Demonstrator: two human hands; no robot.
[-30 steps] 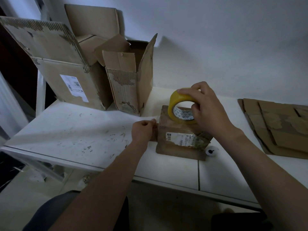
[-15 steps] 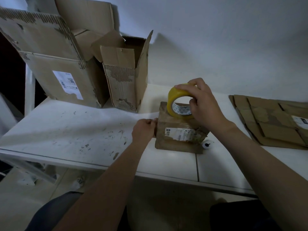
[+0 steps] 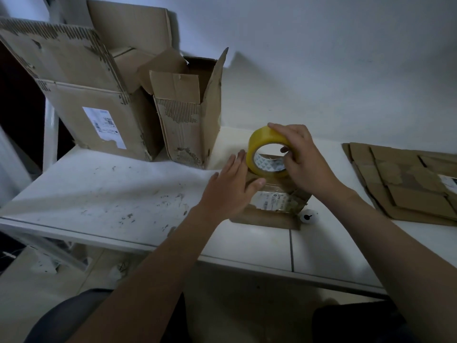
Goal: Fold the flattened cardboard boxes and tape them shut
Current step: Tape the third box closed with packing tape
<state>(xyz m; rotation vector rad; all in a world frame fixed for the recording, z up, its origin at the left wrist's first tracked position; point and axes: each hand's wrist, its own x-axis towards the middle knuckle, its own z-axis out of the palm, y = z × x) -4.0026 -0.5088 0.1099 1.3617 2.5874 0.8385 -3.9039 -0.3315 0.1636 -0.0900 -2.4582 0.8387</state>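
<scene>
A small brown cardboard box with a white label (image 3: 272, 203) sits mid-table on the scuffed, speckled white table (image 3: 103, 189), near its front edge. The left hand (image 3: 230, 188) lies against the box's left side, fingers straight. The right hand (image 3: 305, 160) grips a yellow roll of tape (image 3: 258, 141), on edge at the box's top. Flattened brown cardboard sheets (image 3: 408, 186) lie to the right. A large open cardboard box (image 3: 94, 95) and a narrower open cardboard box (image 3: 185, 125) stand far left, by the white wall (image 3: 321, 58).

Two hands: left hand (image 3: 230, 185), right hand (image 3: 305, 162). One yellow tape roll (image 3: 259, 141). One small closed box (image 3: 267, 219). Two upright open boxes: large box (image 3: 99, 95), narrower box (image 3: 183, 129). One stack of flattened cardboard (image 3: 408, 186), sheet count unclear. One small white round object (image 3: 308, 217). One table (image 3: 99, 189).
</scene>
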